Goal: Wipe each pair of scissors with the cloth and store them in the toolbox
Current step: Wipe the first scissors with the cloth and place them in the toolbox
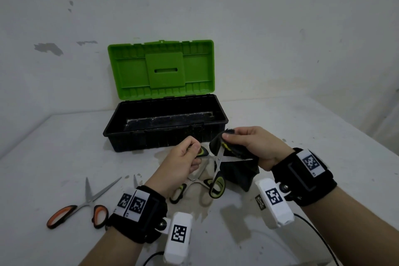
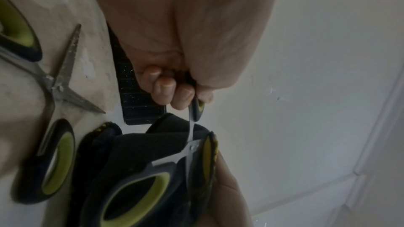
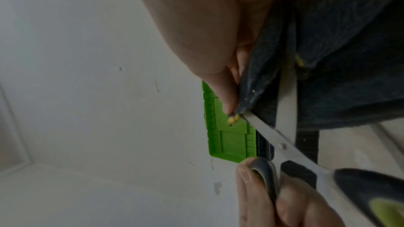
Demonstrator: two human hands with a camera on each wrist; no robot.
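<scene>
My left hand (image 1: pixel 189 153) grips one green-and-black handle of a pair of scissors (image 1: pixel 218 170) held open above the table, the other handle loop (image 2: pixel 140 194) hanging down. My right hand (image 1: pixel 248 142) pinches a dark cloth (image 1: pixel 235 157) folded round one blade, thumb on top. The same cloth (image 3: pixel 341 58) wraps the blade (image 3: pixel 271 132) in the right wrist view. Behind the hands, the black toolbox (image 1: pixel 164 136) stands with its green lid (image 1: pixel 160 69) up. A second green-handled pair of scissors (image 1: pixel 190 183) lies open under the hands. An orange-handled pair (image 1: pixel 86 203) lies at the left.
The white table (image 1: pixel 280 119) runs to a wall behind the toolbox and drops off at the right edge. A blade tip (image 1: pixel 135 180) of another pair shows behind my left wrist. Cables (image 1: pixel 319 235) trail from the wrist cameras near the front.
</scene>
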